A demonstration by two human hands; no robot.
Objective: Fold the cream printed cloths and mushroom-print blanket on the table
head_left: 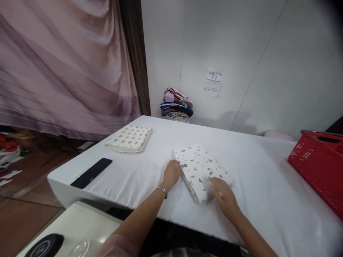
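Note:
A white cloth (pixel 197 167) with small plant-like and dotted prints lies folded on the white-covered table, turned at an angle. At its left edge is my left hand (pixel 172 175), fingers curled and closed on the folded layers; a bracelet circles that wrist. My right hand (pixel 223 196) touches the cloth's lower right side, and motion smears its fingers, so their grip does not show clearly. Farther left lies a second folded cloth (pixel 130 138), cream with grey motifs, apart from both hands.
A black phone-like slab (pixel 91 173) lies near the left edge of the table (pixel 246 221). At the right stands a red plastic basket (pixel 318 167). Stacked folded fabrics (pixel 177 105) rise behind the far edge, by a wall with paper notes (pixel 213 89). A pink curtain (pixel 66 64) hangs left.

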